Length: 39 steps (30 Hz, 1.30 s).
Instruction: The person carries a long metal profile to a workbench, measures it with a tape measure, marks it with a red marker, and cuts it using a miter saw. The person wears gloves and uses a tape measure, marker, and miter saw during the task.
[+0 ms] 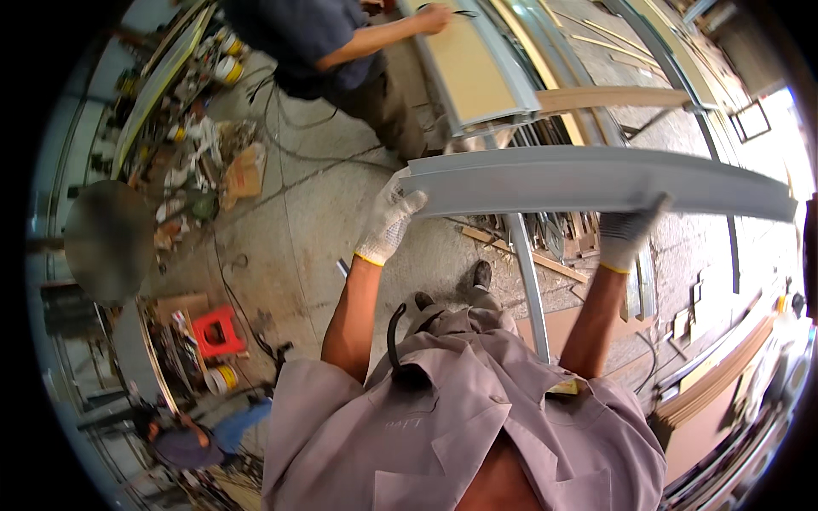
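Observation:
A long grey metal profile (537,180) with a raised lip lies crosswise in front of me, held up off the floor. My left hand (388,219), in a whitish knit glove with a yellow cuff, grips its left end, thumb over the face. Farther along, my right hand (626,234), in a glove that looks grey and dirty, is closed on the lower edge. Its fingertips behind the profile are hidden. Just beyond stands a bench bearing a beige panel (469,72) with grey edging.
A co-worker (341,51) stands at the far left of the bench, one hand (434,19) over the panel. Another person (192,439) is at lower left. A red stool (219,332), cables, buckets and scrap lie leftward. Stacked boards (711,400) stand at right; a wooden strip (613,98) spans supports.

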{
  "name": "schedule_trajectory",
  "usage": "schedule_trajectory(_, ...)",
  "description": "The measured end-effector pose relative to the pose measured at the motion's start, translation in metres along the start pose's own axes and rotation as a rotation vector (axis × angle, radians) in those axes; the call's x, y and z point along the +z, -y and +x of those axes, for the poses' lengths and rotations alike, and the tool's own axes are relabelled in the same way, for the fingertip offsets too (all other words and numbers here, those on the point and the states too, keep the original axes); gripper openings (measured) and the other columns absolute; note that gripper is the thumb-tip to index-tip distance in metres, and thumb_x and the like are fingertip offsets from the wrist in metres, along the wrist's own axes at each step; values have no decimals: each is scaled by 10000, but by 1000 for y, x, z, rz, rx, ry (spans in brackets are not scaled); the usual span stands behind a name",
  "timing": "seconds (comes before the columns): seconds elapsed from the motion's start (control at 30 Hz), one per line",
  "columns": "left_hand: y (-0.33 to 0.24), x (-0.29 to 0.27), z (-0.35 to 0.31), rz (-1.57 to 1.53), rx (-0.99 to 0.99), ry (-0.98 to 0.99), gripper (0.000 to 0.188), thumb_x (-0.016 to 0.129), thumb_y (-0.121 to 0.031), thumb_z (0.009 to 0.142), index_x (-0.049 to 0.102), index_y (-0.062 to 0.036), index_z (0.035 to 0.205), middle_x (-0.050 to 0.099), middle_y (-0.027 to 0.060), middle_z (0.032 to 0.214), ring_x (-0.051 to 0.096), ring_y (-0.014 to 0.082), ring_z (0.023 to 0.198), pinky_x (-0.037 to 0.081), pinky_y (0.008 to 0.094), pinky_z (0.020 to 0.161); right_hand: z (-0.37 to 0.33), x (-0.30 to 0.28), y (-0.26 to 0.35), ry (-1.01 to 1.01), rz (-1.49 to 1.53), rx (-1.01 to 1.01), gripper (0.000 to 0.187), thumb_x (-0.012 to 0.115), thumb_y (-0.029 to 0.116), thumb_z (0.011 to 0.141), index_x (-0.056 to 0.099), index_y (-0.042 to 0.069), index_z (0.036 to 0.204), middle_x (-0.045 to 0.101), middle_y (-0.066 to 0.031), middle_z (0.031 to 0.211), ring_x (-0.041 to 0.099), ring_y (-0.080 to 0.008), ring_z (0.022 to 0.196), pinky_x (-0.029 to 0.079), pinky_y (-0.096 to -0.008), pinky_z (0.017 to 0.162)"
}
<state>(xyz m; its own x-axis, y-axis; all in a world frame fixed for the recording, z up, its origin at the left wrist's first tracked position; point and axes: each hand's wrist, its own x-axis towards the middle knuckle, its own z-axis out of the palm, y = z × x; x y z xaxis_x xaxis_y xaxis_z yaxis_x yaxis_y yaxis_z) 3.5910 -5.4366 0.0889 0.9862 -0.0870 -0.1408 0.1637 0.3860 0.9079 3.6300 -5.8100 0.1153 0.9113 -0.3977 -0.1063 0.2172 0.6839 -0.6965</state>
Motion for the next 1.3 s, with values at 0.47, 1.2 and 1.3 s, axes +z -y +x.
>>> schedule_trajectory(0.47, -44, -167, -199, -52, 258, -257, 914, 857, -173, 850, 371, -5, 1605, 413, 125, 1652, 348, 256, 1533, 286, 381, 1244, -129, 9, -104, 611, -66, 204, 852, 740, 528, 927, 427, 73, 1576, 420, -187, 1627, 383, -399, 1502, 259, -603, 1262)
schedule_trajectory(1.2, 93, -189, -209, 4, -53, -424, 819, 765, -418, 966, 411, -3, 1577, 474, 113, 1579, 433, 255, 1446, 288, 405, 1241, -162, -35, -116, -69, 41, 347, 309, 720, 279, 988, 664, 87, 1223, 697, -37, 1170, 648, -214, 1108, 512, -436, 1001)
schedule_trajectory(1.3, 119, -160, -175, -3, -267, -345, 798, 713, -476, 989, 430, 1, 1563, 481, 117, 1570, 452, 251, 1425, 343, 404, 1202, -129, -62, -103, -152, 12, 375, 270, 711, 309, 983, 668, 115, 1164, 698, -27, 1090, 660, -210, 1028, 523, -406, 950)
